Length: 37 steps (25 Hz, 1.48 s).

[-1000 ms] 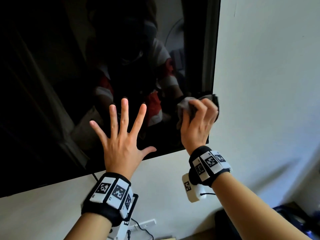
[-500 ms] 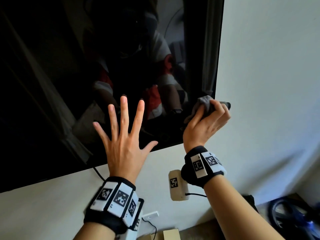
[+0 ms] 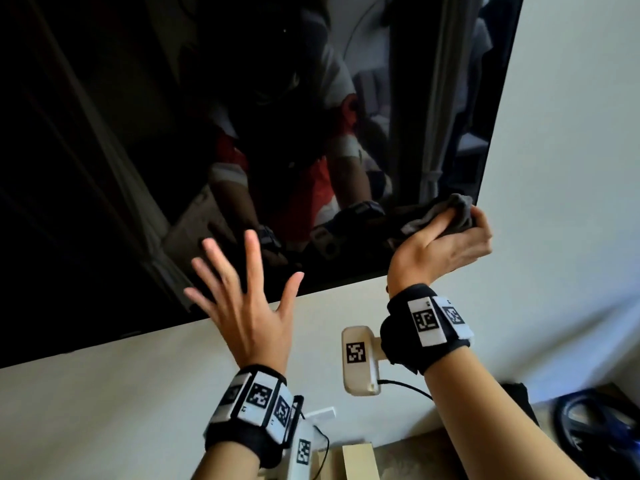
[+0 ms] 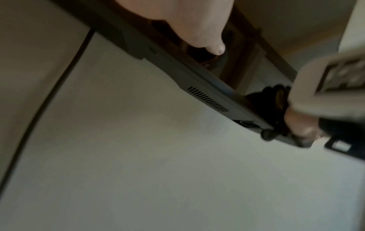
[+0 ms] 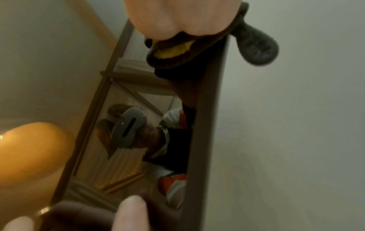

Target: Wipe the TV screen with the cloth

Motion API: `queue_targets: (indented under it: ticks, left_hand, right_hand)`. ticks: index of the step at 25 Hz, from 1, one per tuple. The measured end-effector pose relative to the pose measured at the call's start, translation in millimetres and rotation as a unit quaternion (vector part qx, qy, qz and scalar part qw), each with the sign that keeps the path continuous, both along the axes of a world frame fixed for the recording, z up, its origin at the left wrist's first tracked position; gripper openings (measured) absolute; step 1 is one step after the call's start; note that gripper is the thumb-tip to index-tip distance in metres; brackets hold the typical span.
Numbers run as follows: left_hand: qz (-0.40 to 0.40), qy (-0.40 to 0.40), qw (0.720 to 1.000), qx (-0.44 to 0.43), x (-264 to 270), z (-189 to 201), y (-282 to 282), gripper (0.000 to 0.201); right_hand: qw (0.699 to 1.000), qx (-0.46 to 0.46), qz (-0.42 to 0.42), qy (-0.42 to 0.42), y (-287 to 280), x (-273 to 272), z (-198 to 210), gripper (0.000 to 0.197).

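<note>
TV [image 3: 173,133]: dark panel on a pale wall [image 3: 554,168], glossy enough to mirror the room, so any streaks will show.

cloth [image 3: 446,216]: grey, bunched up, sitting right at the lower right corner of the screen and spilling over the edge onto the wall side (the right wrist view shows a lump of it poking past the frame).

right hand [image 3: 446,244]: fingers curled tight round the cloth, pressing it on the corner.

left hand [image 3: 242,306]: fingers spread wide, holding nothing, over the bottom edge of the screen. Can't tell if the fingertips actually touch the glass.

step: looks like the corner and edge are getting wiped.

how I'd do it: flatten that wad a bit so more fabric meets the glass, keep pressure light, run along the bottom edge in one overlapping pass instead of scrubbing on the spot.

watch out: bare fingers on the panel leave prints, so the left hand is better braced on the frame. Also ease off near the corner, a wall-mounted set can flex.

below: a cable [image 4: 49,93] hangs under the TV, don't snag it.
</note>
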<state>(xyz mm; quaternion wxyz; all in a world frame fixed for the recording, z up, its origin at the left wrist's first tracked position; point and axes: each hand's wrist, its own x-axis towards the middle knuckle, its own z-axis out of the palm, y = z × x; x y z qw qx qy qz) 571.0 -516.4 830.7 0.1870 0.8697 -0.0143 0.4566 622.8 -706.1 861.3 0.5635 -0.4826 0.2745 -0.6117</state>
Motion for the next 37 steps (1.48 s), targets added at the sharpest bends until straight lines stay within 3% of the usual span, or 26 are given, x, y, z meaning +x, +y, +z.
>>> queue_targets:
  ticks: [2, 4, 5, 9, 13, 16, 17, 21, 25, 29, 30, 32, 34, 37]
  left_hand:
    - [0.006, -0.015, 0.994, 0.11, 11, 7, 13, 0.083]
    - [-0.003, -0.025, 0.987, 0.156, 16, 9, 22, 0.08]
    - [-0.006, -0.03, 0.986, 0.163, 18, 8, 24, 0.079]
    - [0.004, -0.051, 0.985, 0.165, 19, 4, 21, 0.076]
    - [-0.004, -0.062, 0.986, 0.156, 22, 1, 22, 0.076]
    - [-0.011, -0.059, 0.986, 0.155, 23, 2, 21, 0.075]
    - [-0.014, -0.056, 0.986, 0.155, 22, 3, 21, 0.075]
    - [-0.014, -0.041, 0.986, 0.161, 19, 6, 21, 0.077]
    - [-0.034, -0.032, 0.982, 0.183, 10, 9, 37, 0.08]
    - [-0.003, -0.033, 0.984, 0.173, -3, -1, 90, 0.084]
    - [0.01, -0.031, 0.985, 0.172, -3, -2, 106, 0.084]
    - [0.032, -0.019, 0.984, 0.175, 1, 0, 132, 0.084]
    - [0.028, -0.019, 0.982, 0.186, 7, 3, 142, 0.084]
    - [0.022, -0.023, 0.978, 0.207, 10, 4, 144, 0.081]
  right_hand:
    - [0.997, -0.076, -0.004, 0.003, 20, -4, -1, 0.026]
    - [0.978, -0.21, 0.01, 0.007, 36, -11, -13, 0.027]
    - [0.972, -0.233, 0.01, 0.009, 33, -11, -16, 0.026]
    - [0.997, -0.067, -0.024, 0.016, 26, 0, -6, 0.026]
    - [0.978, -0.207, -0.022, 0.002, 58, -8, -11, 0.028]
    - [0.998, -0.044, -0.051, -0.004, 36, 4, 4, 0.029]
    - [0.998, -0.031, -0.059, -0.002, 39, 3, 6, 0.028]
    - [0.976, -0.215, -0.023, 0.002, 77, -9, -9, 0.027]
    - [0.997, -0.062, -0.035, -0.009, 64, -1, 4, 0.025]
    - [0.968, -0.249, 0.0, 0.004, 101, -15, -12, 0.022]
    - [0.967, -0.255, 0.001, 0.0, 93, -13, -10, 0.022]
    - [0.986, -0.162, -0.025, -0.004, 83, -6, 0, 0.023]
    - [0.992, -0.12, -0.036, -0.008, 103, -8, 9, 0.025]
    - [0.961, -0.276, 0.021, 0.02, 174, -21, -5, 0.025]
